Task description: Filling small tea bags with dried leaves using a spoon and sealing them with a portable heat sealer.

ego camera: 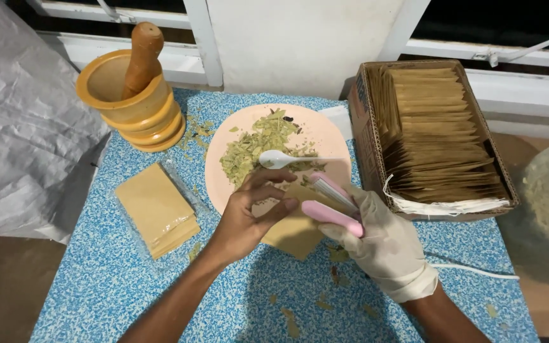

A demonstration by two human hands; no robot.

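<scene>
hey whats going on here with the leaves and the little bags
A person is working at a blue speckled table. The bare left hand holds a small tan pouch, while the gloved right hand clamps a pink handheld sealer onto its edge. Behind them sits a pink plate of crushed dried leaves with a white spoon. A stack of pouches lies to the left, a cardboard box of them to the right, and a mortar and pestle at the back.

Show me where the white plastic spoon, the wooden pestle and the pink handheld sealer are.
white plastic spoon (274,159), head view, on its bowl.
wooden pestle (142,54), head view, on its shaft above the mortar.
pink handheld sealer (333,216), head view, on its lower arm.
</scene>
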